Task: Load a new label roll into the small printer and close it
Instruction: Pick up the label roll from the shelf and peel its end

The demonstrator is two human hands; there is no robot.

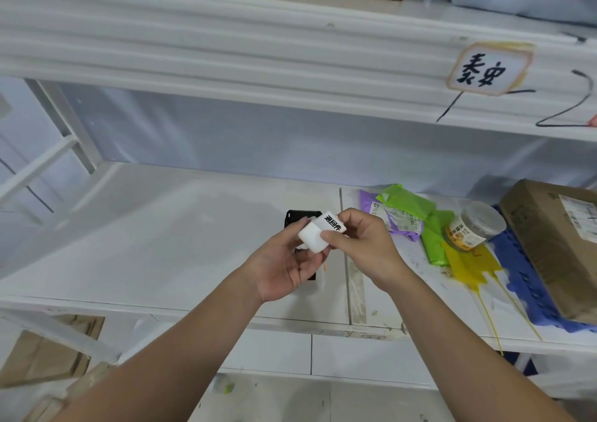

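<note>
Both hands hold the small white printer (312,240) in the air above the shelf (181,227). The left hand (284,268) cradles it from below, fingers (295,234) curled round its left side. The right hand (361,244) pinches the labelled end (332,223) from the right, thumb on the front face. I cannot tell whether the cover is open. A black object (298,216) lies directly beneath. The shelf is bare to the left; bags (407,208) and a jar (475,229) crowd the right.
</note>
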